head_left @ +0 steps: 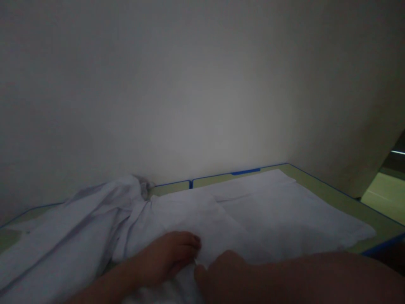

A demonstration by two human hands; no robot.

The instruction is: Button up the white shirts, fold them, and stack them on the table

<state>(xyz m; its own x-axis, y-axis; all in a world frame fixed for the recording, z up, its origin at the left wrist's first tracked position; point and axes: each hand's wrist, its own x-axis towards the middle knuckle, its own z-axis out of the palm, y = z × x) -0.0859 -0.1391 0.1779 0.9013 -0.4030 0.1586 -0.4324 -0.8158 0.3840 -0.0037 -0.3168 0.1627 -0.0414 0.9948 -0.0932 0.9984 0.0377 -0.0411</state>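
A white garment (pixel 262 215) is spread over a pale green table with blue edging, lying fairly flat on the right and bunched into folds on the left. My left hand (pixel 172 255) rests on its near part, fingers curled together and pinching the fabric. Close beside it, my right hand (pixel 223 270) is closed too, its fingertips at a raised bit of the same cloth between the two hands. The picture is dark and blurred, so the exact grip of the right fingers is partly hidden.
The table (pixel 335 185) meets a plain pale wall (pixel 202 93) along its far side. A heap of crumpled white cloth (pixel 82 223) covers the left of the table. Past the wall's right end shows a light floor (pixel 384 192).
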